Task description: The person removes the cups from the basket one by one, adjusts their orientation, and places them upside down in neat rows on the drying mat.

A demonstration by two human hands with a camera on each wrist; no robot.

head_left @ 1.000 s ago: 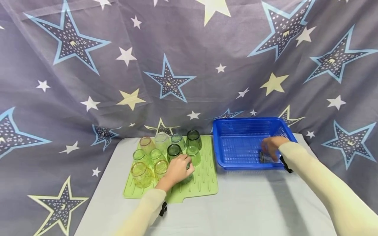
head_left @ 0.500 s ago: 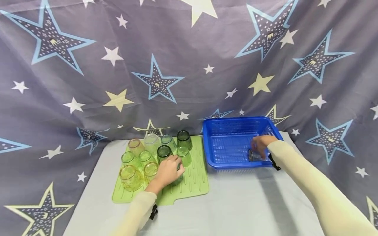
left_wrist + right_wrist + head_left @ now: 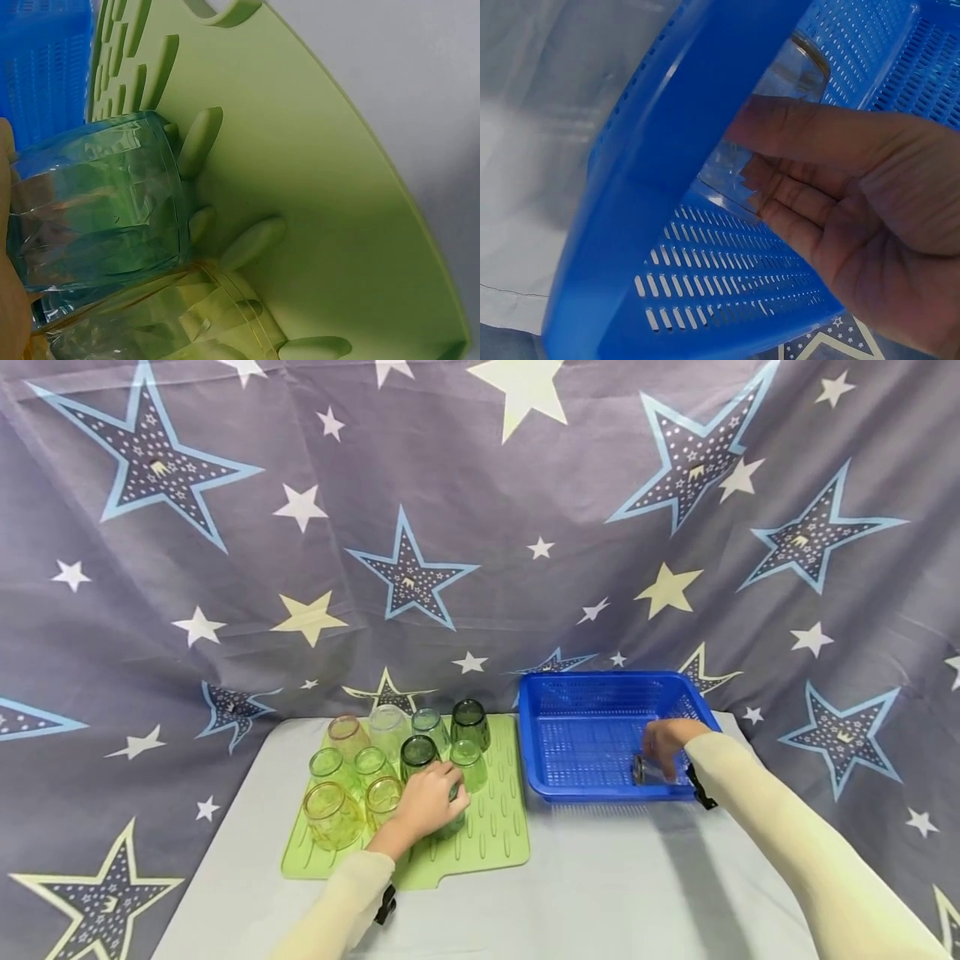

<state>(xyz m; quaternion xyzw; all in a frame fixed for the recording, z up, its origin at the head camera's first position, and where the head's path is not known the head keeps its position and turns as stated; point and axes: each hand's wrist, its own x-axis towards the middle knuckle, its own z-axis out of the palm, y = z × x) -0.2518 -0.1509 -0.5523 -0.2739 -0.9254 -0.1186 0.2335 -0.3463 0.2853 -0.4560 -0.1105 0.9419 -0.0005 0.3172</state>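
Observation:
My left hand (image 3: 431, 797) grips the base of an upside-down blue-green glass (image 3: 105, 210) that stands on the green drying mat (image 3: 498, 835). A yellow glass (image 3: 165, 322) stands close against it in the left wrist view. Inside the blue basket (image 3: 528, 752), my right hand (image 3: 855, 202) holds a clear glass (image 3: 724, 176) between thumb and fingers. That glass lies on its side near the basket's front wall, and in the right wrist view the rim hides part of it.
Several other glasses stand upside down on the mat, among them a dark one (image 3: 470, 725), a pale pink one (image 3: 347, 737), and a large yellow one (image 3: 333, 817). White cloth (image 3: 600, 893) covers the table. A star-patterned curtain (image 3: 480, 485) hangs behind.
The head view has shifted, so mat and basket appear farther left. The left hand stays on the blue-green glass; the right hand still holds the clear glass in the basket, with little movement.

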